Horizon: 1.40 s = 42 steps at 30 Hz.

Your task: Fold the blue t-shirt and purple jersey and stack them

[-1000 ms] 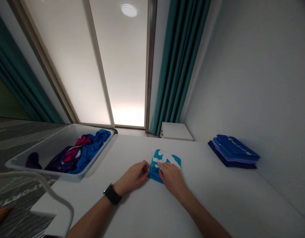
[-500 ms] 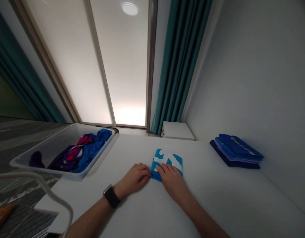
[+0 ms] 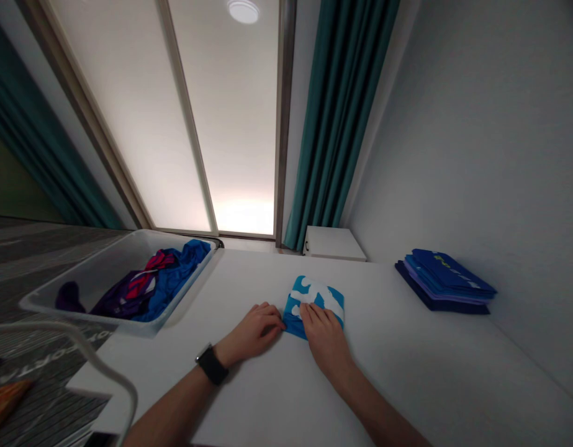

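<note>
A small folded light-blue garment with white patches (image 3: 316, 297) lies on the white table (image 3: 407, 360) in front of me. My right hand (image 3: 324, 332) rests flat on its near part, fingers stretched forward. My left hand (image 3: 254, 332), with a dark watch on the wrist, sits at the garment's left edge with its fingers curled against the fabric edge.
A white plastic bin (image 3: 104, 273) at the left holds crumpled blue, purple and pink clothes (image 3: 149, 282). A stack of folded dark-blue and purple garments (image 3: 444, 280) lies at the right by the wall. A small white cabinet (image 3: 333, 243) and teal curtains stand behind the table.
Both hands have stayed on the folded garment, shifting only slightly. The left hand's fingers have settled lower at the left edge.
</note>
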Available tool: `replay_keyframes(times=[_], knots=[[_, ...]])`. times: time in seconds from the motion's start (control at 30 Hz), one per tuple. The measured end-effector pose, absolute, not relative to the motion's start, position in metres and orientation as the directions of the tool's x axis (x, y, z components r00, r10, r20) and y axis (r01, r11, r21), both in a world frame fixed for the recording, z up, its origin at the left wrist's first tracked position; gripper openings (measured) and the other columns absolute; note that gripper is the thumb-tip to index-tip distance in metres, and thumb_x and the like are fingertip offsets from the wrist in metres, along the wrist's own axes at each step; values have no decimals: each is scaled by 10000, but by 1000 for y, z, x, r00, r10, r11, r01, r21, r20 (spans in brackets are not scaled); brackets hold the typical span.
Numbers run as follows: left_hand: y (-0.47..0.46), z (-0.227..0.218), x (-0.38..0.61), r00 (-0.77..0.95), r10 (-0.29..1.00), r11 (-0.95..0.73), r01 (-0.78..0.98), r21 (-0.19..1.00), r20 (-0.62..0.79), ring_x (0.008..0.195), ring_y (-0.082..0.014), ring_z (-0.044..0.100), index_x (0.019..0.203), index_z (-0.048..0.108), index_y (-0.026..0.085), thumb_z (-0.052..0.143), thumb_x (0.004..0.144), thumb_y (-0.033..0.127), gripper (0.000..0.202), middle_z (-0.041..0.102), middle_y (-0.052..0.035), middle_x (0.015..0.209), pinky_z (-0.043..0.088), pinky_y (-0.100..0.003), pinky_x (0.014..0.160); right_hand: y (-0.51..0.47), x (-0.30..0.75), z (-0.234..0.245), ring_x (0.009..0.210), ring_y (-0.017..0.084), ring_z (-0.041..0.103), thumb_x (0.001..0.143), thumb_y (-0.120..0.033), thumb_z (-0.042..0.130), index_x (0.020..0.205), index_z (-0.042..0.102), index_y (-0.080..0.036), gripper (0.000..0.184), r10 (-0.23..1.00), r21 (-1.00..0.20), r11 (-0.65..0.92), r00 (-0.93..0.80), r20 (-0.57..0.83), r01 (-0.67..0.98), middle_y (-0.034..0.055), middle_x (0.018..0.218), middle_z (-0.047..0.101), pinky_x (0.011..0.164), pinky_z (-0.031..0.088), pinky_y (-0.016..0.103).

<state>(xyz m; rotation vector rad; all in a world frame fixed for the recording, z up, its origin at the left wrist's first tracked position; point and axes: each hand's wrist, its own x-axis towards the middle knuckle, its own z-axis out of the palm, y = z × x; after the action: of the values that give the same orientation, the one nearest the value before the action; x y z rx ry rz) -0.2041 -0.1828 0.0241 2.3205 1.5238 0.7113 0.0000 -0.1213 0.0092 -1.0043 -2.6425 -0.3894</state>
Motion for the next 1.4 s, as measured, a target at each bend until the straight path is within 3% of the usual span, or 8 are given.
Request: replay_keyframes(times=[0.27, 0.4, 0.53, 0.67, 0.87, 1.13, 1.27, 1.4], knots=[[-182, 27, -206, 333, 908, -417, 771, 481, 254, 918, -190, 580, 921, 707, 234, 464, 953, 261, 247, 662, -51, 962, 414, -349, 899, -127, -4, 17, 1046, 272, 570, 906, -262, 587, 1168, 594, -142, 288, 619, 128, 713, -705, 347, 689, 133, 1139, 656, 856, 449, 413], [-186, 34, -206, 363, 902, -432, 776, 460, 234, 929, -200, 567, 1004, 700, 249, 443, 950, 243, 263, 650, -57, 983, 412, -354, 897, -124, -7, 23, 881, 259, 584, 909, -172, 537, 1038, 624, -141, 158, 613, 221, 712, -743, 268, 667, 110, 960, 643, 738, 462, 390], [-190, 38, -201, 407, 890, -456, 806, 376, 207, 932, -210, 533, 1150, 649, 280, 460, 915, 204, 311, 614, -57, 1007, 402, -353, 861, -122, -12, 31, 830, 238, 568, 889, -40, 440, 994, 621, -139, 231, 618, 266, 704, -753, 227, 658, 110, 929, 623, 689, 448, 355], [-191, 35, -196, 385, 901, -430, 851, 301, 199, 925, -220, 514, 1174, 625, 265, 481, 899, 208, 315, 589, -60, 1001, 385, -369, 843, -123, -15, 35, 852, 247, 564, 885, -33, 442, 1001, 602, -149, 229, 627, 268, 686, -736, 256, 677, 110, 937, 616, 686, 444, 358], [-189, 31, -199, 378, 907, -420, 845, 331, 186, 941, -211, 513, 1200, 606, 263, 442, 934, 210, 317, 589, -55, 1028, 376, -361, 863, -120, -9, 24, 829, 243, 564, 879, -64, 504, 973, 579, -174, 164, 613, 259, 666, -711, 345, 699, 77, 900, 617, 690, 424, 367], [-186, 31, -200, 373, 906, -422, 839, 343, 201, 926, -200, 513, 1139, 637, 267, 406, 957, 190, 303, 590, -48, 991, 377, -338, 832, -120, -1, 16, 874, 231, 560, 858, -120, 574, 1056, 587, -176, 207, 528, 186, 688, -660, 535, 701, 76, 953, 646, 740, 388, 368], [-184, 29, -201, 359, 912, -408, 836, 366, 199, 904, -187, 510, 971, 659, 235, 417, 956, 193, 246, 589, -36, 969, 371, -332, 826, -126, -2, 9, 844, 235, 560, 860, -128, 577, 1111, 587, -168, 254, 480, 243, 709, -705, 521, 662, 77, 920, 648, 761, 376, 388], [-183, 25, -202, 321, 927, -375, 826, 421, 196, 917, -184, 521, 979, 658, 237, 460, 941, 210, 204, 599, -29, 976, 373, -336, 846, -124, 0, 5, 854, 238, 567, 861, -126, 562, 1158, 577, -161, 299, 475, 232, 720, -708, 522, 654, 79, 907, 650, 777, 377, 388]])
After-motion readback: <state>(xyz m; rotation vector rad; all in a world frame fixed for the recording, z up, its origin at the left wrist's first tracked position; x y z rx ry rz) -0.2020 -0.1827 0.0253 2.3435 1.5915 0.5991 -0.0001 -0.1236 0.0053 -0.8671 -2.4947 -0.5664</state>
